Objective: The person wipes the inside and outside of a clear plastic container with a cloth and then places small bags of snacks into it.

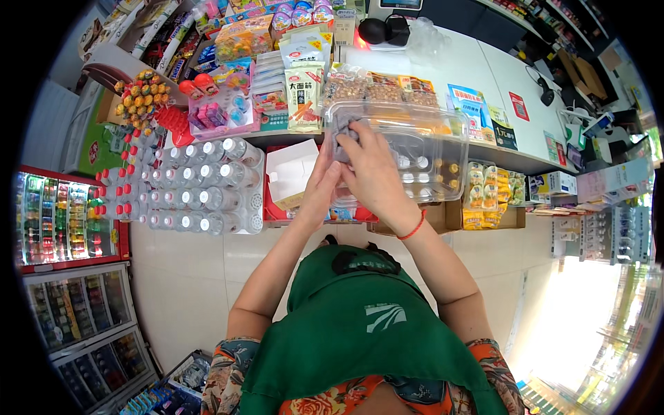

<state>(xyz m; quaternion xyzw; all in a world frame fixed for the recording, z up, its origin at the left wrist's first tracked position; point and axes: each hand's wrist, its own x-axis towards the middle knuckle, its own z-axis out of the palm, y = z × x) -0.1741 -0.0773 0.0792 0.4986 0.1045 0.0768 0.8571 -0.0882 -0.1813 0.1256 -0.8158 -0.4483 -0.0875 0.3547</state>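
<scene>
A clear plastic box (430, 136) is held up before me, above the front of the counter; goods below show through it. My left hand (318, 191) grips its near left side, thumb up by the edge. Pressed into the box's left end is a crumpled grey cloth (343, 132) under the fingers of my right hand (376, 174). Part of the cloth is covered by those fingers. Left of the box, an opened white carton (291, 176) sits on a red container.
Packs of bottled water (218, 176) stand at the left. Snack packets (305, 96) and lollipops (142, 101) line the counter's edge. The white counter (467, 62) reaches to the right. Yellow packets (485, 194) fill a cardboard box. A lit drinks cooler (67, 218) is far left.
</scene>
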